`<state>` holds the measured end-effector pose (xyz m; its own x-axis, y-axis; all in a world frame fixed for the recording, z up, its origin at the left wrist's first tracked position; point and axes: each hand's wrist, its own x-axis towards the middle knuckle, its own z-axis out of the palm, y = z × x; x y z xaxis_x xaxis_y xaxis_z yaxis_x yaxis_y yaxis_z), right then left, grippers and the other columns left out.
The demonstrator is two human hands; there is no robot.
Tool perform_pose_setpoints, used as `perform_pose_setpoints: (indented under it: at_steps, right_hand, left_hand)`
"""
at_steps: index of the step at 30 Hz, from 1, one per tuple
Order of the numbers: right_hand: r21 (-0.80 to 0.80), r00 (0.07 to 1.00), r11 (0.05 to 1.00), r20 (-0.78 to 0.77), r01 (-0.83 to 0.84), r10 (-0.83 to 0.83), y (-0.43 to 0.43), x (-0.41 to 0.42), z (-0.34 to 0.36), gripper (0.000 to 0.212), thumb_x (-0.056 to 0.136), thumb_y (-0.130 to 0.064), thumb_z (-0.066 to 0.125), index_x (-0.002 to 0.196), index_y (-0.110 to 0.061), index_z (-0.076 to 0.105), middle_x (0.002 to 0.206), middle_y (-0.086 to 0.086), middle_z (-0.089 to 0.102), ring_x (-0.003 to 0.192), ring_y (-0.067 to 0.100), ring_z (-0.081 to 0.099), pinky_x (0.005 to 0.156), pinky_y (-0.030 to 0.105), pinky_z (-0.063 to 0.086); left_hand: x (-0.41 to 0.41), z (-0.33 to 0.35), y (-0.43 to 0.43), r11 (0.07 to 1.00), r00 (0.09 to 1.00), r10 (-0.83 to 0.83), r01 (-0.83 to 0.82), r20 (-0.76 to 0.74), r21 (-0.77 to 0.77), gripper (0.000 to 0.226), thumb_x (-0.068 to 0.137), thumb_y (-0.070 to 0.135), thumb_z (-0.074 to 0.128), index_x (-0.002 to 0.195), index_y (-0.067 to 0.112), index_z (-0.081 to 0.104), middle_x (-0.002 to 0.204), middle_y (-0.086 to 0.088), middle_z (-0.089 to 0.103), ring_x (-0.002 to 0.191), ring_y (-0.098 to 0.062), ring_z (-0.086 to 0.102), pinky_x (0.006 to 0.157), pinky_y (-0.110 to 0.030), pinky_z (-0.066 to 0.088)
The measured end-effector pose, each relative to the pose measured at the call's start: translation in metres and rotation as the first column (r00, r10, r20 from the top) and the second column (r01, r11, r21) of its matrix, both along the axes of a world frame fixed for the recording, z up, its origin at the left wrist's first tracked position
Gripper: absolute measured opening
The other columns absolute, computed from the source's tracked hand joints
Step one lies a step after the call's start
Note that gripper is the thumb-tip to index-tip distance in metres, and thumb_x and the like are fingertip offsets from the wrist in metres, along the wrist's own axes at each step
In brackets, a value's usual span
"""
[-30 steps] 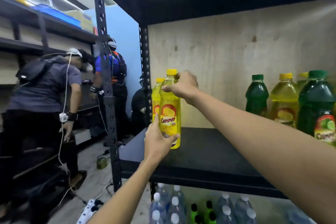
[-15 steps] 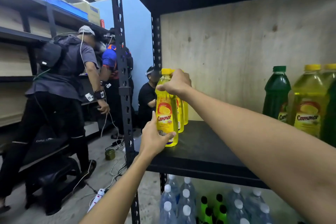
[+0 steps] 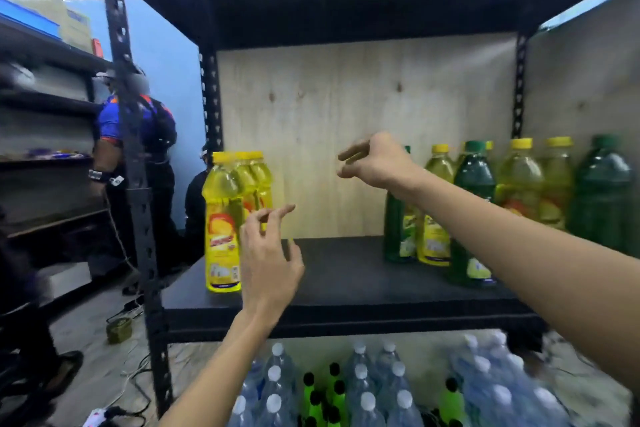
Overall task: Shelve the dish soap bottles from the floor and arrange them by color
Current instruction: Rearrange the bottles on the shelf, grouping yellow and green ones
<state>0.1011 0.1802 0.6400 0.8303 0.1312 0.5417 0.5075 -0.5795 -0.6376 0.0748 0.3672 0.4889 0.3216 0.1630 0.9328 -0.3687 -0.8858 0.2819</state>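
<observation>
Three yellow dish soap bottles point(image 3: 223, 222) stand in a row front to back at the left end of the black shelf point(image 3: 346, 288). My left hand point(image 3: 268, 260) hovers just right of the front one, fingers apart, holding nothing. My right hand point(image 3: 372, 159) is higher and further right over the bare middle of the shelf, fingers loosely curled and empty. At the right end stands a mixed group of green bottles point(image 3: 472, 204) and yellow bottles point(image 3: 519, 180), partly hidden behind my right forearm.
A black upright post point(image 3: 138, 184) bounds the shelf on the left. Below the shelf stand clear water bottles point(image 3: 363, 392) and green bottles with black caps point(image 3: 311, 395). People point(image 3: 145, 135) work in the aisle at left; cables and a power strip point(image 3: 100, 416) lie on the floor.
Both hands have let go of the front yellow bottle, which now stands on the shelf. My right hand has moved right and up; my left hand has drawn back slightly.
</observation>
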Motion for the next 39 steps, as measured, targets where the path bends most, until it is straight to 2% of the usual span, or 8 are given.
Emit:
perform_pose_setpoints:
  at_steps: [6,11,17,25,29,33,37,39]
  right_hand:
    - [0.133,0.900,0.911,0.154,0.390,-0.408,-0.168,-0.011,0.004,0.017,0.075,-0.014,0.072,0.090,-0.019,0.079,0.086,0.001,0.078,0.094,0.019,0.073,0.086,0.026,0.055]
    - [0.109,0.838,0.839,0.069,0.533,-0.541,-0.242,0.023,-0.005,0.040,0.080,-0.030,0.076,0.116,-0.014,0.067,0.116,0.012,0.071,0.116,0.032,0.061,0.094,0.034,0.047]
    - [0.058,0.849,0.848,-0.073,0.527,-0.523,-0.250,0.066,-0.019,0.082,0.072,-0.043,0.084,0.136,-0.013,0.042,0.129,0.017,0.060,0.124,0.038,0.056,0.099,0.043,0.048]
    - [0.016,0.836,0.838,-0.076,0.545,-0.543,-0.258,0.068,-0.031,0.064,0.078,-0.035,0.084,0.126,-0.005,0.055,0.128,0.019,0.062,0.121,0.036,0.059,0.094,0.040,0.052]
    - [0.089,0.839,0.836,0.012,0.541,-0.544,-0.259,0.038,-0.038,0.057,0.075,-0.034,0.086,0.116,-0.008,0.056,0.119,0.015,0.066,0.114,0.035,0.062,0.092,0.043,0.054]
    - [0.090,0.850,0.857,0.109,0.507,-0.515,-0.263,-0.004,-0.037,0.060,0.072,-0.033,0.088,0.120,-0.009,0.061,0.117,0.013,0.068,0.113,0.032,0.063,0.094,0.042,0.053]
    - [0.032,0.878,0.894,0.172,0.448,-0.446,-0.259,-0.054,-0.014,0.070,0.067,-0.032,0.091,0.128,-0.010,0.062,0.120,0.010,0.069,0.114,0.027,0.063,0.097,0.039,0.053]
    - [0.040,0.900,0.919,0.186,0.393,-0.393,-0.254,-0.076,0.001,0.068,0.067,-0.032,0.091,0.125,-0.010,0.064,0.119,0.009,0.071,0.111,0.025,0.066,0.096,0.039,0.055]
  left_hand:
    - [0.017,0.024,-0.151,0.880,0.864,-0.467,0.476,-0.187,0.000,0.032,0.080,0.005,0.065,0.101,0.030,0.065,0.091,0.017,0.055,0.081,0.000,0.057,0.072,-0.015,0.049]
    - [0.028,0.032,-0.253,0.771,0.710,-0.626,0.625,-0.323,-0.120,0.024,0.082,0.011,0.066,0.093,0.032,0.067,0.086,0.017,0.065,0.075,0.004,0.063,0.064,-0.008,0.048]
    - [0.046,0.029,-0.311,0.735,0.577,-0.670,0.603,-0.466,-0.310,0.025,0.083,0.008,0.065,0.100,0.026,0.069,0.092,0.011,0.068,0.070,0.002,0.066,0.057,-0.009,0.049]
    - [0.053,0.014,-0.323,0.752,0.518,-0.657,0.507,-0.548,-0.422,0.034,0.082,0.012,0.073,0.114,0.022,0.068,0.098,0.011,0.067,0.086,-0.004,0.068,0.071,-0.012,0.052]
    - [0.045,0.009,-0.325,0.761,0.526,-0.649,0.455,-0.550,-0.462,0.047,0.080,0.013,0.078,0.125,0.016,0.063,0.099,0.011,0.064,0.089,-0.008,0.066,0.074,-0.015,0.051]
    - [0.025,0.008,-0.331,0.772,0.534,-0.636,0.435,-0.558,-0.463,0.081,0.074,0.023,0.085,0.144,0.011,0.045,0.127,-0.002,0.062,0.111,-0.015,0.061,0.095,-0.030,0.051]
    - [-0.010,0.010,-0.340,0.811,0.633,-0.584,0.429,-0.508,-0.397,0.099,0.063,0.045,0.088,0.144,0.010,0.042,0.131,-0.003,0.059,0.109,-0.010,0.053,0.092,-0.024,0.045]
    - [-0.026,0.010,-0.344,0.824,0.654,-0.563,0.399,-0.504,-0.403,0.111,0.060,0.056,0.086,0.149,0.016,0.033,0.133,-0.002,0.056,0.122,-0.019,0.050,0.099,-0.034,0.045]
